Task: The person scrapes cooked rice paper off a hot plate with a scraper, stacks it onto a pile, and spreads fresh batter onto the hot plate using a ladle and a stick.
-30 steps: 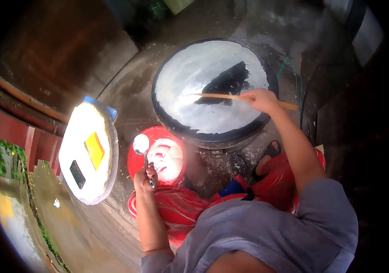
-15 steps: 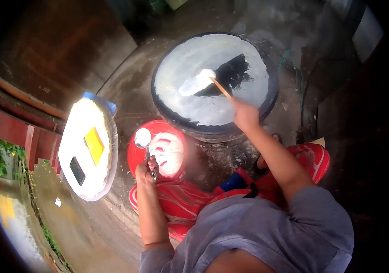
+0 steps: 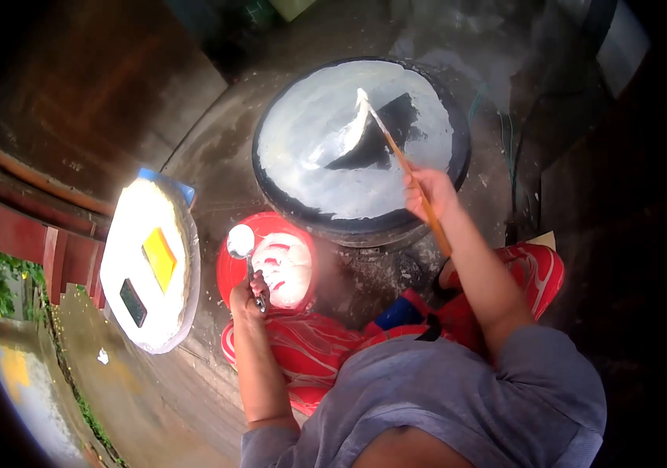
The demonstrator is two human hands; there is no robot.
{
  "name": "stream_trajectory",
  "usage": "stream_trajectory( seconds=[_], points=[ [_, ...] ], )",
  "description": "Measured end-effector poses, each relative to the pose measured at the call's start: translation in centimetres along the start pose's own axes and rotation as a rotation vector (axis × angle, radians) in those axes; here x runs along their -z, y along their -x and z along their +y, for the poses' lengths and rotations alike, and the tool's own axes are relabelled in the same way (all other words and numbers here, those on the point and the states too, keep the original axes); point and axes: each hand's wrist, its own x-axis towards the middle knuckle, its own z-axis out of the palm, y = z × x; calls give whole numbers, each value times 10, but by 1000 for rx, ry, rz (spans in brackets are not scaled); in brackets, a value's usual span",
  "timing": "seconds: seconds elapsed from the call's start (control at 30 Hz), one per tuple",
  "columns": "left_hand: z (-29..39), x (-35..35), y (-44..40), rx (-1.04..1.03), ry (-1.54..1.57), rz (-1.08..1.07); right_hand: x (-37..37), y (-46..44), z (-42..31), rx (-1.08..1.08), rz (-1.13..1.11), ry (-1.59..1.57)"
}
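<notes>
My right hand is closed around a long wooden batter spreader, held above the round black griddle. White batter coats the spreader's far end, near the griddle's middle. A thin pale sheet of batter covers most of the griddle, with a bare dark patch right of centre and a thick white streak beside it. My left hand grips the handle of a metal ladle whose bowl is full of white batter. The ladle is over the red basin, which contains more white batter.
Left of the basin stands a white pile of round sheets with a yellow rectangle and a dark phone on top. A blue object shows behind it. Thin green cables run along the floor at right.
The spreader has swung from flat on the batter to tilted, its tip moving farther away, leaving a streak. My right hand has turned and moved slightly right. The left hand and ladle are nearly still.
</notes>
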Motion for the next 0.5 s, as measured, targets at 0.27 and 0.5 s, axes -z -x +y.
stream_trajectory(
  seconds=[0.27,0.5],
  points=[
    [0,0,-2,47,10,-3,7,2,96,939,256,1829],
    [1,5,0,19,-8,6,13,-2,18,758,669,2194]
  ],
)
